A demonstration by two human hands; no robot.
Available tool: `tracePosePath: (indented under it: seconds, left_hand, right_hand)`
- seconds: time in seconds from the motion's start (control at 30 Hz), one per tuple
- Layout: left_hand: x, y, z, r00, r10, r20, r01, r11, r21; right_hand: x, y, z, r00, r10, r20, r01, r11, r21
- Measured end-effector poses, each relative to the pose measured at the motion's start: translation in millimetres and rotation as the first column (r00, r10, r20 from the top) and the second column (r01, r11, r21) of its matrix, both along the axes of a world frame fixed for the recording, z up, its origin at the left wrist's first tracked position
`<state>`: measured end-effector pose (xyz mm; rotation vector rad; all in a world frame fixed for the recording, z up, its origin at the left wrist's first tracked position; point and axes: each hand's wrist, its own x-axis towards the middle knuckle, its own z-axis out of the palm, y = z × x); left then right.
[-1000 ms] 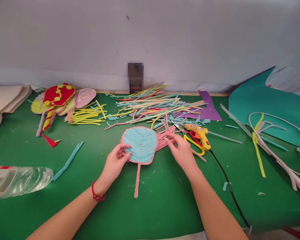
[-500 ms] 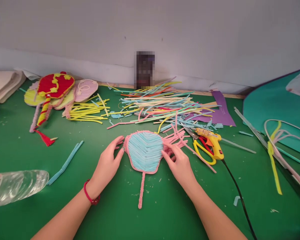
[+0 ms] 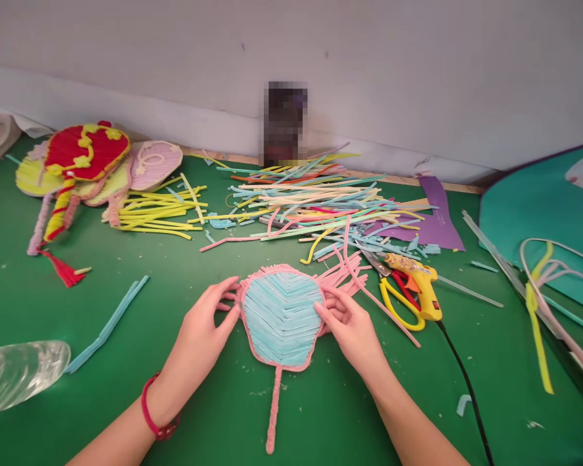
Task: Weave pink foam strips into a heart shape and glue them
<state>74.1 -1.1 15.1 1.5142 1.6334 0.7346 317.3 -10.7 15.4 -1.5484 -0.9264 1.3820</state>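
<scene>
A hand fan [image 3: 282, 317], made of light blue pipe cleaners in slanting rows, has a pink edge and a wrapped pink handle [image 3: 273, 414] pointing toward me. My left hand [image 3: 212, 317] grips its left edge between thumb and fingers. On the opposite edge my right hand [image 3: 347, 320] pinches it, thumb on the blue face and fingertips partly hidden behind. Just behind the right hand lies a bunch of pink pipe cleaners [image 3: 344, 275].
Scissors [image 3: 402, 307] and a yellow glue gun [image 3: 422, 288] with a black cord lie at right. Behind is a heap of coloured pipe cleaners [image 3: 315, 200]. Finished fans [image 3: 90, 155] sit back left; a clear bottle [image 3: 24, 372] lies front left. A blurred dark object [image 3: 285, 123] stands at the wall.
The fan looks larger and its face reaches lower in view, as if raised or tilted toward me. Both hands stay at its edges. The camera view has shifted slightly.
</scene>
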Motion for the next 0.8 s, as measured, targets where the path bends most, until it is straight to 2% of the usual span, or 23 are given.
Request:
tracePosePath:
  seconds: [0.2,0.4,0.5,0.67,0.8]
  left_hand:
    - [2.0,-1.6,-0.4,0.993,-0.025,-0.119,0.029,0.999,0.034]
    - [-0.2,-4.6,-3.9,0.978,-0.069,-0.197,0.087,0.993,0.082]
    - [-1.4,-7.6,-8.8,0.959,-0.1,-0.264,0.137,0.982,0.127]
    - [1.6,-12.0,-13.3,0.92,-0.097,-0.38,0.198,0.951,0.237]
    - [4.9,-13.8,-7.1,0.918,-0.069,-0.392,0.203,0.928,0.312]
  right_hand:
    - [-2.3,-0.8,3.2,0.998,-0.015,-0.054,0.015,1.0,0.0]
    - [-8.4,0.1,-3.1,1.0,-0.019,-0.011,0.019,1.0,0.003]
    - [-10.1,-0.7,-4.9,0.998,0.001,0.067,-0.002,1.0,0.01]
    - [-9.7,-3.9,-3.7,0.955,0.002,0.297,-0.031,0.995,0.093]
    - [-6.0,-5.2,-2.3,0.95,-0.023,0.311,-0.015,0.993,0.119]
